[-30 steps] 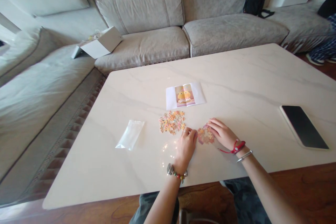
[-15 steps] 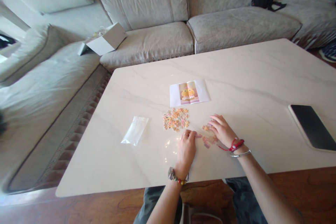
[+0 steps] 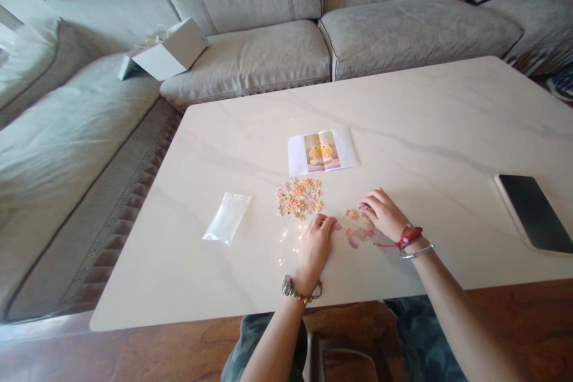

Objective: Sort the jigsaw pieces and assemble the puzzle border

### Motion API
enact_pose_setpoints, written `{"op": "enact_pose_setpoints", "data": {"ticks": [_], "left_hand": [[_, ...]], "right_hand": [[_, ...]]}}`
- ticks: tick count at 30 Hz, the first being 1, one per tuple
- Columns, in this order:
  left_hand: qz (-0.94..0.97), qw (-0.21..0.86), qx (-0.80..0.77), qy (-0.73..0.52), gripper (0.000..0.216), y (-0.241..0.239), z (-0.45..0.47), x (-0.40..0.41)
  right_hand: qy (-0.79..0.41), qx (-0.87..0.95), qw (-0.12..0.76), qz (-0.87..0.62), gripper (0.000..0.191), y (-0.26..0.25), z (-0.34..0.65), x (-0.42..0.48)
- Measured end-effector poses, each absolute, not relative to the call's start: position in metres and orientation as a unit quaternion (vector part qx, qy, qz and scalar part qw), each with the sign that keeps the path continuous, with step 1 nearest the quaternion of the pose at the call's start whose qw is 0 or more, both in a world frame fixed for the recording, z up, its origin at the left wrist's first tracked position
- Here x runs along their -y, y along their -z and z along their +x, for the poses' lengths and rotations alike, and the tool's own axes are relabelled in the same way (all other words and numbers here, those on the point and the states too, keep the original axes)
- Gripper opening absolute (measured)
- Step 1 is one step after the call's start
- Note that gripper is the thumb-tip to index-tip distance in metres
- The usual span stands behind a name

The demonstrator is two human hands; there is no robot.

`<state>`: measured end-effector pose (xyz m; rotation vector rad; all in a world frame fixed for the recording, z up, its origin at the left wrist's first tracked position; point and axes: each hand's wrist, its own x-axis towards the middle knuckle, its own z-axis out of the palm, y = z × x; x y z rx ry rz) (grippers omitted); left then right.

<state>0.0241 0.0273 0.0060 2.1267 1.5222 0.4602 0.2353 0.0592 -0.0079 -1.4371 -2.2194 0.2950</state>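
Observation:
My left hand (image 3: 316, 246) rests on the table with its fingers together, the fingertips closed on a small pinkish jigsaw piece (image 3: 338, 227). Opposite it, my right hand (image 3: 384, 213) pinches a purple-pink jigsaw piece (image 3: 363, 206) between thumb and fingers. Between the two hands lies a loose cluster of pink and orange jigsaw pieces (image 3: 353, 237), with an orange piece (image 3: 351, 213) just beyond it. A heap of mixed orange, pink and white pieces (image 3: 299, 198) spreads beyond my left hand. Behind that heap is a creased sheet with a yellow picture (image 3: 323, 152).
A clear plastic bag (image 3: 227, 218) lies left of the heap on the marbled white table (image 3: 179, 274). A dark-screened phone (image 3: 539, 213) is at the right. Past the table stands a grey sofa (image 3: 268, 59) with a white box (image 3: 172, 51) on it.
My right hand has drawn slightly right, away from the orange pieces, and a purple-pink piece now shows in its fingers. My left hand stays by the pinkish piece. The camera view has shifted slightly.

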Motion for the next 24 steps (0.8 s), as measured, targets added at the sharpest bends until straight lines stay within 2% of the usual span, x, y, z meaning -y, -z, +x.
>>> {"op": "enact_pose_setpoints", "data": {"ticks": [7, 15, 24], "left_hand": [[0.774, 0.200, -0.569, -0.190, 0.022, -0.007, 0.026, -0.019], [0.782, 0.176, -0.575, -0.162, 0.018, -0.010, 0.028, -0.013], [0.775, 0.182, -0.587, -0.147, 0.017, -0.008, 0.033, -0.017]], "right_hand": [[-0.088, 0.793, 0.247, -0.550, 0.014, 0.008, 0.232, -0.055], [-0.116, 0.711, 0.357, -0.594, 0.012, -0.005, 0.225, -0.049], [-0.100, 0.713, 0.300, -0.626, 0.018, 0.000, 0.249, -0.050]]}}
